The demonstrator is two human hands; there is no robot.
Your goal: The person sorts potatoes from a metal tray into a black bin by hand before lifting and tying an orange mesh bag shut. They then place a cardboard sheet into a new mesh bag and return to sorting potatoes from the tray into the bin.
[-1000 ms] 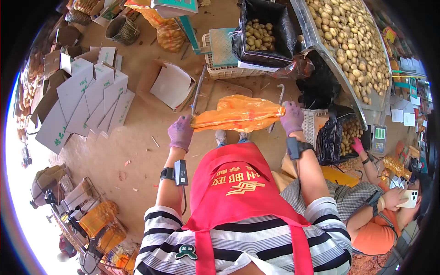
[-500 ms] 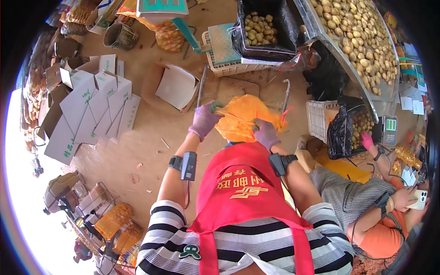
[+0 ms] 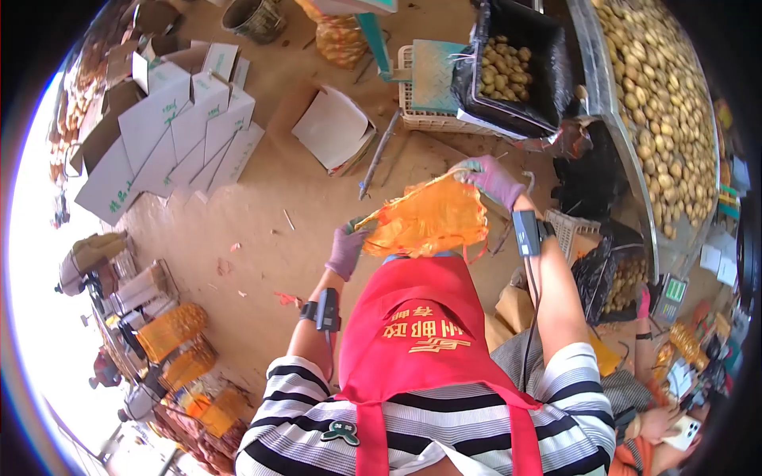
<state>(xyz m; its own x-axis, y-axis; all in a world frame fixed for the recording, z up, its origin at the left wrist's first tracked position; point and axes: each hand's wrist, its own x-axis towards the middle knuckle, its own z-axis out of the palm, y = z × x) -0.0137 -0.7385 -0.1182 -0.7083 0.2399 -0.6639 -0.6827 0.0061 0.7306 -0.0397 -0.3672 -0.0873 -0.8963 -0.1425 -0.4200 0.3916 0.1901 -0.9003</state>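
An orange mesh bag [image 3: 429, 218] is stretched out in front of the red apron [image 3: 421, 317], its upper edge slanting up to the right. My left hand [image 3: 347, 250], in a purple glove, is closed on the bag's left corner. At the upper right corner my right hand [image 3: 492, 181], gloved too, grips the bag's edge. Red strings hang from the bag's lower right side. No contents show through the mesh.
Flattened white boxes [image 3: 171, 131] lie at the left. An open carton [image 3: 333, 131] stands ahead. A black-lined crate of potatoes [image 3: 508, 70] and a potato-filled sorting table [image 3: 663, 119] are at the right. A co-worker [image 3: 659, 424] holds a phone at the lower right.
The bag has gone from bunched to spread wide between my hands. My right hand has moved up and right, my left hand lower. The view has shifted, and a red string shows by my left wrist.
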